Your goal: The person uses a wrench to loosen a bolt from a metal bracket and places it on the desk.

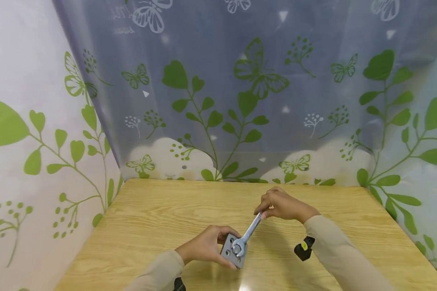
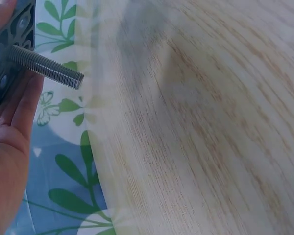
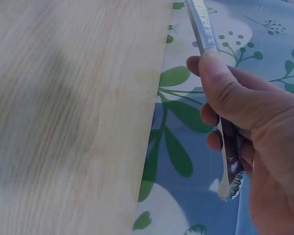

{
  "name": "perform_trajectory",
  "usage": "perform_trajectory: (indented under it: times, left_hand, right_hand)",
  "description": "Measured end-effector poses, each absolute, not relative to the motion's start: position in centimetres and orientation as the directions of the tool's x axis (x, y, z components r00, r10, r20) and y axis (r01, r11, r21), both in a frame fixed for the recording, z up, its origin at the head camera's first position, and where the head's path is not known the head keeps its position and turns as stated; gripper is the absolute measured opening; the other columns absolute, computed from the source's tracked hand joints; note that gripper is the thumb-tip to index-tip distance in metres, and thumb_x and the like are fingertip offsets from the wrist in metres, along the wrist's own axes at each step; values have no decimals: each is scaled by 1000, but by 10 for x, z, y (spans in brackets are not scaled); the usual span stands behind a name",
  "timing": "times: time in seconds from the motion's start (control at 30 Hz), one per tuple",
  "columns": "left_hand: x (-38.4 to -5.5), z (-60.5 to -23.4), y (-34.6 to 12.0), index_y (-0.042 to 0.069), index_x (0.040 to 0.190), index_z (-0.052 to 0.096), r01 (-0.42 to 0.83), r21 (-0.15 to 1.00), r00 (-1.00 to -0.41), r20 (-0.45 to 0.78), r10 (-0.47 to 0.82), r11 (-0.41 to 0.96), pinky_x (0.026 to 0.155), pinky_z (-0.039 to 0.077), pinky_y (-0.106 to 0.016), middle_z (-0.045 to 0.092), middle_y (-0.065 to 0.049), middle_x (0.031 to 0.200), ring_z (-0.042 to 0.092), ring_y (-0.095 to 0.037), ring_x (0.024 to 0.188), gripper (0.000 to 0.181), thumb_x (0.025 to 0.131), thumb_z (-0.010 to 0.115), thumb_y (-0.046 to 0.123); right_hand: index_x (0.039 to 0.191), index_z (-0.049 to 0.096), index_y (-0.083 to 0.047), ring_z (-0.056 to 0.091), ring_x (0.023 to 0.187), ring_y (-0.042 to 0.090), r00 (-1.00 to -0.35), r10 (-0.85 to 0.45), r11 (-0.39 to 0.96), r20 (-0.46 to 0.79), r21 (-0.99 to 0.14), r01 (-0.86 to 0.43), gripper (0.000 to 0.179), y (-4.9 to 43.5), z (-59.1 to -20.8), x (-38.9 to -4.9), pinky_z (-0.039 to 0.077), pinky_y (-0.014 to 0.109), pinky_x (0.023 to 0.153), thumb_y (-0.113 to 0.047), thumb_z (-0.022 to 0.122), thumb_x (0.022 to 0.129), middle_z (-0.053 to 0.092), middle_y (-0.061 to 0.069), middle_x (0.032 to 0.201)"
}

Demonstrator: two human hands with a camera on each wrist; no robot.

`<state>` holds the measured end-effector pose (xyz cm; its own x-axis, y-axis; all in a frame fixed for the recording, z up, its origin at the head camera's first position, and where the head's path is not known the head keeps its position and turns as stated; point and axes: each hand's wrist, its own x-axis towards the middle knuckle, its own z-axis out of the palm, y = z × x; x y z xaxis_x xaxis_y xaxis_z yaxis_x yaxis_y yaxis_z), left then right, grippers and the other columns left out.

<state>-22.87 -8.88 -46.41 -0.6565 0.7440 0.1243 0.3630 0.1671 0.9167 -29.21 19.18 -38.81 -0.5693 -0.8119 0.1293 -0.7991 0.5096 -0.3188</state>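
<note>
My left hand grips a grey square plate with several holes by its edges, tilted above the table. A bolt's head shows on the face turned to me. In the left wrist view its threaded shank sticks out from the plate's other side. A silver combination wrench has its open end around the bolt head. My right hand pinches the wrench near its far end, thumb along the handle. The toothed ring end shows below the fingers in the right wrist view.
A wood-grain table lies under both hands. Behind it hangs a blue-grey curtain printed with green leaves and butterflies, and pale printed sheeting covers the left side. A black wrist device hangs at the right sleeve.
</note>
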Motion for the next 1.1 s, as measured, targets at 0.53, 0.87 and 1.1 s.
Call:
perform_trajectory:
  times: [0.53,0.87,1.1]
  left_hand:
    - [-228,-464,-99,7,119,60,382,891,-758,149,635,246,82,55,-21,67,-1,105,65,-6,90,62,66,89,17]
    - [-229,-469,-96,-1,118,59,330,881,-921,221,322,339,74,56,-18,66,-12,106,67,-15,87,66,65,90,23]
    - [-232,-469,-93,-5,120,56,321,879,-938,243,248,352,68,56,-17,65,-15,105,68,-17,84,69,67,89,25]
  right_hand:
    - [97,76,-14,56,71,2,-722,-669,591,174,-463,-660,20,230,-416,-288,43,27,70,-29,71,85,71,-7,88]
    - [107,72,-4,55,66,8,-899,-387,606,204,-679,-415,33,224,-451,-243,46,19,53,-31,65,90,71,5,97]
    - [108,69,4,69,86,24,-942,-253,599,220,-730,-331,37,202,-461,-208,58,24,71,-29,63,92,73,11,99]
